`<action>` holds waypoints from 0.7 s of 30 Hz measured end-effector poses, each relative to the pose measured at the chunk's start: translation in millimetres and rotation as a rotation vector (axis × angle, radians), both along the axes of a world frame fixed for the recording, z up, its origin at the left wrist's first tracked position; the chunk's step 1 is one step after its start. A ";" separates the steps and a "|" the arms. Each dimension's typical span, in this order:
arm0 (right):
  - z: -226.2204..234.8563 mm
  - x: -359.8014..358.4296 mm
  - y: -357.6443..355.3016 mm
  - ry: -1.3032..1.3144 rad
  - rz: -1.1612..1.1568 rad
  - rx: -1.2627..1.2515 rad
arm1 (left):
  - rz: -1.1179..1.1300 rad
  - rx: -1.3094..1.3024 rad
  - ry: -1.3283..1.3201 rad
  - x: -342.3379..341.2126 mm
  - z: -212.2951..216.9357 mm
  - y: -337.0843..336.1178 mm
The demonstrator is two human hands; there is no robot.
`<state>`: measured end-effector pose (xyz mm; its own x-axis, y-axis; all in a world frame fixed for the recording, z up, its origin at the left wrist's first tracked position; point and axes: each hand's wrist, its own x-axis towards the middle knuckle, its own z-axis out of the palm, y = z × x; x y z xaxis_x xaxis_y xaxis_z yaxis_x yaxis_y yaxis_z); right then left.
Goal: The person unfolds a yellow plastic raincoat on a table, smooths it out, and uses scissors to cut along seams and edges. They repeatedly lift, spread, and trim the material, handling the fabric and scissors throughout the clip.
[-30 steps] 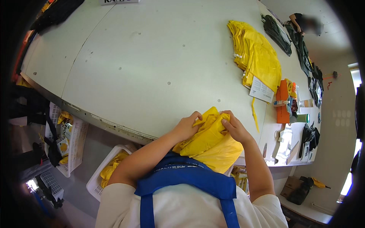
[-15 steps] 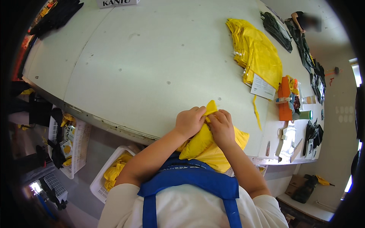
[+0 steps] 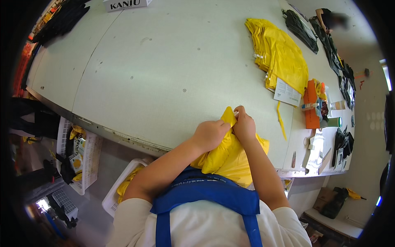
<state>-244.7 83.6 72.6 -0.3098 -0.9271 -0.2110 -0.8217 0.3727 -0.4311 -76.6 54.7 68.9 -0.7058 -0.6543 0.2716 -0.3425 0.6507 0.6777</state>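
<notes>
A yellow garment of thin, slightly shiny fabric lies bunched at the table's near edge, against my blue apron. My left hand is closed around a fold of it, knuckles up. Beside it on the right, my right hand has its fingers curled together by the peaked tip of the cloth. A small whitish bit shows near those fingertips; it is too small to name. Most of the right fingers are hidden behind the hand, so what they pinch does not show clearly.
Stacked yellow garments lie at the far right, a printed card on them. Beyond stands an orange box of small items. White baskets holding yellow cloth stand below the table's left edge. Another person works at the far right.
My right hand has moved up and slightly right, away from the left. My left hand has shifted a little nearer to me. The cloth's tip between them stands more upright.
</notes>
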 end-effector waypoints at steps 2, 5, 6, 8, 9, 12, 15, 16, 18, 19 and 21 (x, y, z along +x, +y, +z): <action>-2.5 1.1 3.4 -0.155 -0.039 -0.032 | 0.037 0.015 -0.051 10.6 -5.1 6.1; -1.9 -5.9 17.9 -0.357 -0.033 -0.086 | 0.198 0.171 -0.066 31.8 -24.2 22.3; 0.1 -11.2 24.2 -0.418 -0.020 -0.104 | 0.248 0.249 -0.096 42.5 -36.5 31.9; 14.7 -10.4 36.3 -0.404 0.084 -0.174 | 0.299 0.408 -0.132 54.3 -55.3 43.8; 30.5 2.0 43.5 -0.293 0.151 -0.243 | 0.303 0.490 -0.140 58.5 -62.4 47.5; 25.6 45.7 80.4 -0.207 0.536 -0.129 | 0.257 0.646 -0.160 51.2 -53.9 43.9; 9.9 68.2 78.1 -0.022 0.553 -0.107 | 0.308 0.624 -0.152 49.1 -49.4 39.7; 0.4 68.5 76.1 -0.026 0.529 -0.093 | 0.297 0.615 -0.182 50.5 -42.7 37.8; -8.6 68.4 75.7 0.027 0.505 -0.083 | 0.261 0.611 -0.247 53.5 -26.5 39.8; -13.3 68.4 74.0 0.065 0.500 -0.094 | 0.241 0.553 -0.270 52.1 -23.8 44.3; -21.8 69.3 70.1 0.205 0.524 -0.145 | 0.242 0.521 -0.247 53.9 -24.9 43.3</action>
<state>-175.4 153.7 50.8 0.1774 -0.9826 -0.0544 -0.9527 -0.1577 -0.2597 -22.7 98.0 44.1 -0.5219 -0.8062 -0.2786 -0.6262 0.1403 0.7670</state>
